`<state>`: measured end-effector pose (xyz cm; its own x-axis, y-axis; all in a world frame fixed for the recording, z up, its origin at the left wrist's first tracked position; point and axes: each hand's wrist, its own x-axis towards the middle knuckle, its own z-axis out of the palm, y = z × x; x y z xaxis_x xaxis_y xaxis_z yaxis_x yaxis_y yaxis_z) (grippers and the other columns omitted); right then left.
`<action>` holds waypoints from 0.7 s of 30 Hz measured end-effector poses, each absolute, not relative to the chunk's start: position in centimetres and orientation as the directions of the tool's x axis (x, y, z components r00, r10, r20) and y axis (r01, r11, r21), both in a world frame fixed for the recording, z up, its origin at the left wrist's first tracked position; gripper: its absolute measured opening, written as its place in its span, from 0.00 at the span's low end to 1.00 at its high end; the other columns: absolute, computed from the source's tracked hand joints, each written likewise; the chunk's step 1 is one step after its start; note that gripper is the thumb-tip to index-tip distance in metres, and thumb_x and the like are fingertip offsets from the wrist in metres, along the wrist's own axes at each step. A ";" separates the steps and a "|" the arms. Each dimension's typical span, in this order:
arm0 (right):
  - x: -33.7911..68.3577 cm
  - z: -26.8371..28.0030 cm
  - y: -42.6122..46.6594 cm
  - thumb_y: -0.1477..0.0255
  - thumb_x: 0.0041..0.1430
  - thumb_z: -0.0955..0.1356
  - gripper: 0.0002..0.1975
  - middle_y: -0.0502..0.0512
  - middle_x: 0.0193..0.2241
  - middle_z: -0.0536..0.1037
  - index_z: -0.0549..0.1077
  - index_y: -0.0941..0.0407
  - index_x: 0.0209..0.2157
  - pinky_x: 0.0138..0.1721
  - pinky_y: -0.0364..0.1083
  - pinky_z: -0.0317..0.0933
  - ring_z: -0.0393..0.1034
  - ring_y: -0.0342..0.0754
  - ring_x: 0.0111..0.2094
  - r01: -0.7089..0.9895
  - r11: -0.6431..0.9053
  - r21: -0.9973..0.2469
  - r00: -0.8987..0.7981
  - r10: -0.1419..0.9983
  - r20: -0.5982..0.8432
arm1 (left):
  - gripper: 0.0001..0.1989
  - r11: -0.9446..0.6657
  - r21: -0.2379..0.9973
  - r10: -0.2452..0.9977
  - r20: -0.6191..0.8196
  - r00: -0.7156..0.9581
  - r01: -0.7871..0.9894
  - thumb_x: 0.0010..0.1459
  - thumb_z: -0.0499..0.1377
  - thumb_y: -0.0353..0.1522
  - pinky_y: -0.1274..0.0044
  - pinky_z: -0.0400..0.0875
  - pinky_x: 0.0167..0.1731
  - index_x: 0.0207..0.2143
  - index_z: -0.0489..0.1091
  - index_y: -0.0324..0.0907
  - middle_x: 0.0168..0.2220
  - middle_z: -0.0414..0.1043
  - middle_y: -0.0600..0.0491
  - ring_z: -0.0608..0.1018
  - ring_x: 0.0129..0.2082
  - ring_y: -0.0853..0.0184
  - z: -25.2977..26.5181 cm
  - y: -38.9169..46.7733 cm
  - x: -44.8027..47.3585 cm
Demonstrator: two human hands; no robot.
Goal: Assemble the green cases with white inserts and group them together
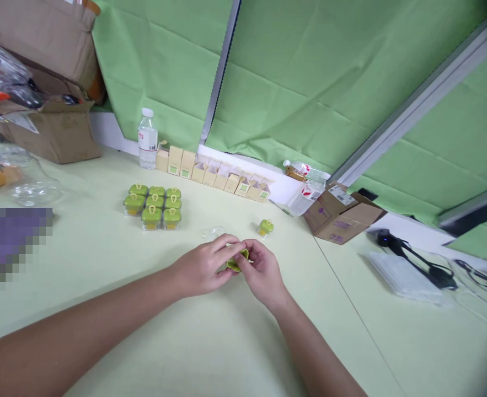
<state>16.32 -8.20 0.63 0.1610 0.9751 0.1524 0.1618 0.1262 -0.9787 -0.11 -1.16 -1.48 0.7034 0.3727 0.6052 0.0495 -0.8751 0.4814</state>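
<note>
Between my two hands is a small green lid point(235, 261), its hollow inner side turned partly toward me. My left hand point(208, 263) has its fingers closed on the lid's left side. From the right, my right hand point(263, 271) pinches it, the thumb pressed into the hollow. Just beyond my left hand lies a small clear plastic piece point(214, 231), partly hidden by the fingers. A small clear jar with a green lid point(265, 227) stands behind my right hand. To the left, several green-lidded jars point(155, 202) with yellow contents stand grouped in rows.
A row of small cardboard boxes point(210, 173), some with open tops, lines the wall beside an upright water bottle point(148, 140). Fallen bottles point(305, 193) and an open carton point(340, 215) are at back right. Plastic bags point(404, 278) and black cables point(427, 264) lie at right.
</note>
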 end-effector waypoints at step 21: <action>15.3 1.4 -8.7 0.70 0.52 0.75 0.08 0.49 0.28 0.75 0.74 0.56 0.31 0.34 0.45 0.66 0.70 0.44 0.30 0.024 0.045 -0.999 -0.009 0.999 0.044 | 0.29 -0.872 0.490 0.361 0.654 0.664 -0.008 0.50 0.62 0.27 0.64 0.68 0.54 0.56 0.62 0.43 0.54 0.70 0.46 0.71 0.53 0.57 -0.9 -1.4 0.3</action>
<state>15.31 -8.74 1.36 -0.0091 0.9990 0.0443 0.0241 0.0445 -0.9987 0.34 -1.41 -0.92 0.6642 0.3615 0.6544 -0.0082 -0.8718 0.4899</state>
